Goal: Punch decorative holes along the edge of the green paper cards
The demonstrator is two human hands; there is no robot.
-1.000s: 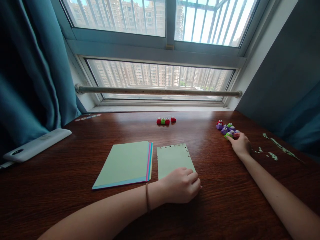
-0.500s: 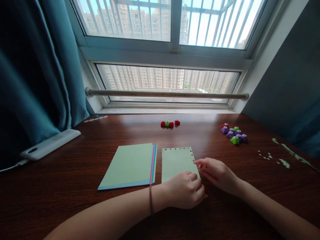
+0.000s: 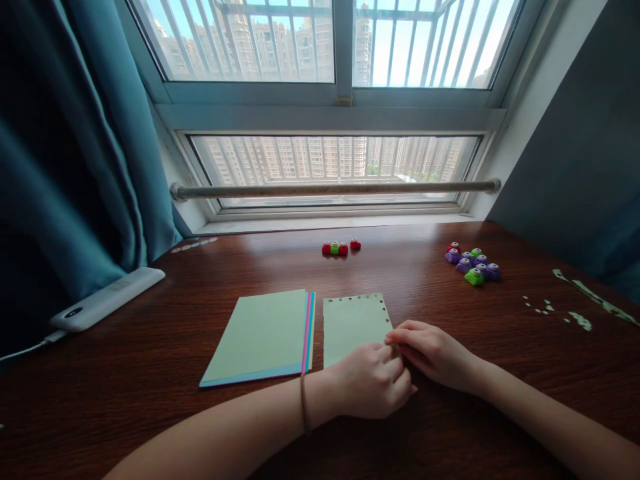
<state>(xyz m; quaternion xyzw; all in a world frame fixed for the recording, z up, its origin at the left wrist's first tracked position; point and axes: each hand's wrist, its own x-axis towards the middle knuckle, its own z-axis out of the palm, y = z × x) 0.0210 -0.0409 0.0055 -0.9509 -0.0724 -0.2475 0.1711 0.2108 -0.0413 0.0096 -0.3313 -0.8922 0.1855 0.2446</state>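
Note:
A pale green sheet of paper (image 3: 353, 327) lies flat, with small dark star-like holes along its top and upper right edge. My left hand (image 3: 373, 380) is curled over the sheet's lower right part. Its fingers are closed, and whatever sits inside them is hidden. From the right, my right hand (image 3: 437, 353) reaches to the paper's right edge, thumb and fingertips pinched together and meeting the left hand's knuckles. What lies in that pinch is too small or covered to make out.
Left of the sheet is a stack of coloured paper (image 3: 265, 333). Small red and green toy-like pieces (image 3: 335, 249) sit at the back; a purple and green cluster (image 3: 473, 263) lies right. Tiny paper bits (image 3: 580, 321) and punched strips (image 3: 595, 297) lie far right. A white device (image 3: 113, 299) with a cable is left.
My right hand has shifted slightly down along the paper's edge, and its fingers have closed into a pinch against my left hand. The left hand has hardly moved. The view has tilted a little.

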